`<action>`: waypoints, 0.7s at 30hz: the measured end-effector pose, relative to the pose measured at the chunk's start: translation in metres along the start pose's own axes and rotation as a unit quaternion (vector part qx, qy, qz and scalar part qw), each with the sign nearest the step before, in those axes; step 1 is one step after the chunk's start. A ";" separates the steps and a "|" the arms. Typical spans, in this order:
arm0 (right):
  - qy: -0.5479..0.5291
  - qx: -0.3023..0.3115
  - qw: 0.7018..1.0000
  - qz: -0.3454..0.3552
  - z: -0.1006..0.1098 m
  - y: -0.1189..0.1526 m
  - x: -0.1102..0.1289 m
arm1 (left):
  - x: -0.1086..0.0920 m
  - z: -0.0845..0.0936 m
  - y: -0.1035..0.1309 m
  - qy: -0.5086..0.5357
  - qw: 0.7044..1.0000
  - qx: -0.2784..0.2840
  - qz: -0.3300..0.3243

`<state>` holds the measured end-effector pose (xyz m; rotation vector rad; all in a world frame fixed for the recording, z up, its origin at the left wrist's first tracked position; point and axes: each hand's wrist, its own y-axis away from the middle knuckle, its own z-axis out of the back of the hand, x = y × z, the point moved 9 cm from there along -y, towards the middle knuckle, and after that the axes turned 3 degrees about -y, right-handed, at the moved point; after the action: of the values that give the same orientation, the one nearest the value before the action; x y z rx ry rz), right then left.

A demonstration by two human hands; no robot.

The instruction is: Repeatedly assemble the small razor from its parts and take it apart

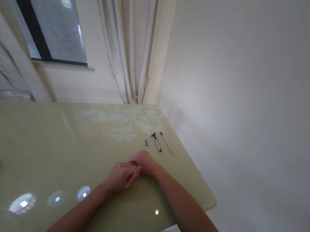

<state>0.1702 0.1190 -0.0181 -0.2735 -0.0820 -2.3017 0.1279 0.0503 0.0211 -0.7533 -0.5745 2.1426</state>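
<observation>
My left hand (pixel 123 175) and my right hand (pixel 144 161) are closed and touch each other above the near part of the table. The left fingers and thumb press against the right hand's fingers. Whether anything is held between them is hidden. Just beyond the hands lies a razor (pixel 157 143) with a grey and black handle. To its left is a small dark razor cartridge (pixel 146 142) with a greenish tint. A white toothbrush (pixel 167 144) with a dark head rests to the razor's right.
The glossy pale-green table (pixel 82 152) has a white leaf pattern and reflects ceiling lights. Its right edge runs near a plain wall (pixel 246 85). Curtains (pixel 136 34) and a window (pixel 51 13) are behind it. A dark pixelated patch covers the left edge.
</observation>
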 end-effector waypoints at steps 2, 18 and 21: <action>-0.003 -0.011 1.000 0.008 0.001 0.000 0.004 | 0.028 0.007 -0.007 0.000 0.995 -0.028 0.098; -0.082 -0.292 0.933 -0.194 0.087 0.052 -0.076 | 0.114 -0.056 -0.073 -0.062 0.937 0.121 0.322; -0.070 -0.314 0.898 -0.302 0.088 0.065 -0.104 | 0.110 -0.055 -0.074 -0.059 0.938 0.126 0.316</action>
<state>0.3018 0.1626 0.0427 -0.8415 0.5964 -2.8658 0.1465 0.1896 -0.0090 -0.7306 -0.1035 2.8004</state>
